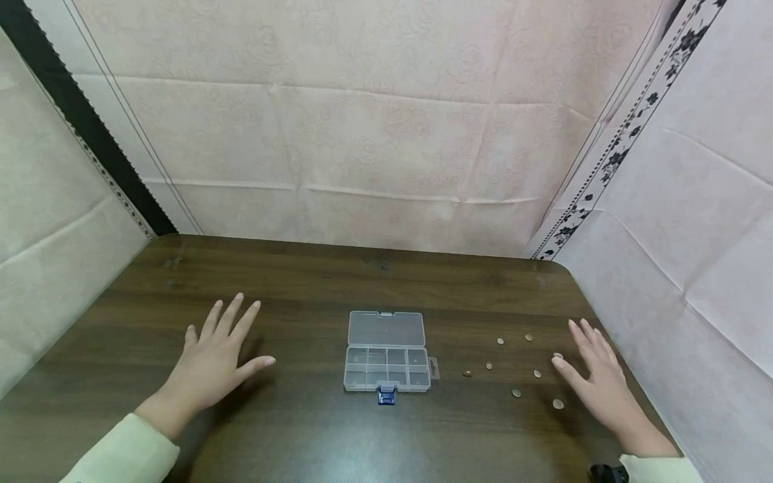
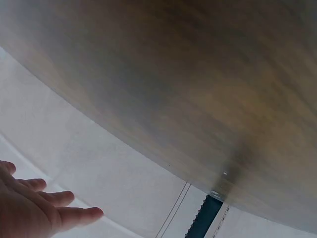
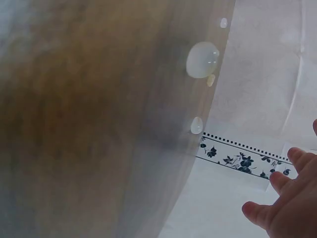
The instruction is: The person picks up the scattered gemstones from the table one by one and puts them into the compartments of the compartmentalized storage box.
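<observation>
A clear plastic compartment box point(image 1: 387, 368) sits on the brown table with its lid point(image 1: 386, 329) folded back and a blue latch point(image 1: 386, 396) at its front. No contents show in its compartments. My left hand point(image 1: 211, 362) is held over the table left of the box, fingers spread and holding nothing. To the right of the box lie several small rounded pieces, most of them pale, such as a whitish translucent one point(image 3: 202, 60); one is a brown piece point(image 1: 468, 373). My right hand point(image 1: 600, 384) hovers at their right side, fingers straight, its thumb close to a pale piece point(image 1: 557, 355).
The wood-grain table point(image 1: 272, 268) is bordered by a hanging pale cloth point(image 1: 374, 154) at the back and more cloth on both sides. The right cloth carries a black floral border point(image 1: 616, 154). A black band point(image 1: 90, 121) runs down the left corner.
</observation>
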The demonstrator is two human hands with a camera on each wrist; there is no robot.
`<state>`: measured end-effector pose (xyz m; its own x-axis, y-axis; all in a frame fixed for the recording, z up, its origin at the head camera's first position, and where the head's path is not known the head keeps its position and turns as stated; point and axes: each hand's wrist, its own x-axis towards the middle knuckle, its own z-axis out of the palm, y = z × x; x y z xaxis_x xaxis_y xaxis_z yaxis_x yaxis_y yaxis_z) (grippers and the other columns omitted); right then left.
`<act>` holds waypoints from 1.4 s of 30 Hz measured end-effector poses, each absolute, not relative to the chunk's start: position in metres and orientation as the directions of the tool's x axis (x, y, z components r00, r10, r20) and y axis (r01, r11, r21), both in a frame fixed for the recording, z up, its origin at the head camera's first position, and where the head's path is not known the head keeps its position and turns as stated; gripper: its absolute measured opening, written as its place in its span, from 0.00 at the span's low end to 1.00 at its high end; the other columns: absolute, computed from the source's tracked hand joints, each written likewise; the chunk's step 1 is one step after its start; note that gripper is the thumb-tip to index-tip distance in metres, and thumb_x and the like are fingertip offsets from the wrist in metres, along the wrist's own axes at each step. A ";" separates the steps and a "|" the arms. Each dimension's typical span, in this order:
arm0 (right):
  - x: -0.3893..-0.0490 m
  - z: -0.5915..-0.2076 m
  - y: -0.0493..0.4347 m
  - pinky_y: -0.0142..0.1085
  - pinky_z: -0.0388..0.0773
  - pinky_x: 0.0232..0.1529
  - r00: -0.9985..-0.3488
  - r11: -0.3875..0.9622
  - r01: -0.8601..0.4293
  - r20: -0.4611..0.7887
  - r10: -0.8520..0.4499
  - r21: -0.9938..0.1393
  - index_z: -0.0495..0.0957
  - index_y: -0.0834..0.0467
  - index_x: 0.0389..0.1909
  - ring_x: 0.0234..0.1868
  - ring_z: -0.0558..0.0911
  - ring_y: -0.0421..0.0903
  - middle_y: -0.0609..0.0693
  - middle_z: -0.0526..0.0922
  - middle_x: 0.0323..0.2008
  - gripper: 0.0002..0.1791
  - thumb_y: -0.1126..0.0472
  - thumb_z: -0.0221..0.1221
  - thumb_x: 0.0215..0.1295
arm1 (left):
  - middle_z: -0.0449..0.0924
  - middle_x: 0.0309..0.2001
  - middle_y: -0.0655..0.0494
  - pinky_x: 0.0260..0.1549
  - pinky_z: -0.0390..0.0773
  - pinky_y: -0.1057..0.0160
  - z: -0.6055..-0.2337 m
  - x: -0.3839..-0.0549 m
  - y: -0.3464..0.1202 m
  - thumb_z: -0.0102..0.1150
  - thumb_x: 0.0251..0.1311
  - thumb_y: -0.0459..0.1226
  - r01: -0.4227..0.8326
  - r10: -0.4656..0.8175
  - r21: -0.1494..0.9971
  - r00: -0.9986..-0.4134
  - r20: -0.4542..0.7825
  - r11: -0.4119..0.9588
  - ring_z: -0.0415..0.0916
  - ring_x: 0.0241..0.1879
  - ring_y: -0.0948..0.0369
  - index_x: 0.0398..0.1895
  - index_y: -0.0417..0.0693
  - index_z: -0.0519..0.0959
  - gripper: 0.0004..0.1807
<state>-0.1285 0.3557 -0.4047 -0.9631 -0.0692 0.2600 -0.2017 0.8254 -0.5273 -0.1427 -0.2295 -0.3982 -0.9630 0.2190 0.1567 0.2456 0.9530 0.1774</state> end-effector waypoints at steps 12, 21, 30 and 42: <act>-0.121 -0.411 0.366 0.74 0.45 0.58 -0.983 0.740 -0.159 0.178 -0.055 -0.653 0.39 0.50 0.78 0.72 0.40 0.71 0.64 0.38 0.76 0.46 0.55 0.59 0.68 | 0.40 0.77 0.46 0.57 0.49 0.26 -0.402 -0.152 -0.224 0.59 0.56 0.62 0.342 0.303 0.220 -0.934 0.191 0.914 0.42 0.73 0.40 0.78 0.54 0.46 0.53; -0.118 -0.407 0.370 0.73 0.52 0.55 -0.998 0.755 -0.057 0.048 -0.033 -0.653 0.39 0.44 0.78 0.68 0.49 0.77 0.65 0.42 0.75 0.46 0.51 0.58 0.68 | 0.43 0.77 0.49 0.59 0.50 0.27 -0.404 -0.161 -0.211 0.58 0.54 0.65 0.407 0.372 0.214 -0.909 0.185 0.888 0.43 0.73 0.42 0.77 0.56 0.49 0.52; -0.120 -0.407 0.370 0.70 0.56 0.57 -0.998 0.752 -0.030 -0.018 -0.056 -0.658 0.41 0.49 0.78 0.69 0.51 0.73 0.66 0.52 0.73 0.47 0.50 0.59 0.67 | 0.48 0.76 0.51 0.58 0.53 0.27 -0.403 -0.165 -0.195 0.61 0.54 0.63 0.466 0.430 0.197 -0.881 0.199 0.863 0.46 0.73 0.43 0.75 0.54 0.57 0.48; -0.122 -0.408 0.371 0.67 0.61 0.56 -0.996 0.767 -0.049 -0.029 -0.089 -0.640 0.51 0.58 0.75 0.67 0.57 0.71 0.67 0.61 0.69 0.44 0.50 0.61 0.65 | 0.51 0.76 0.58 0.60 0.52 0.28 -0.406 -0.171 -0.172 0.60 0.54 0.64 0.515 0.493 0.243 -0.857 0.150 0.822 0.44 0.74 0.45 0.75 0.65 0.55 0.47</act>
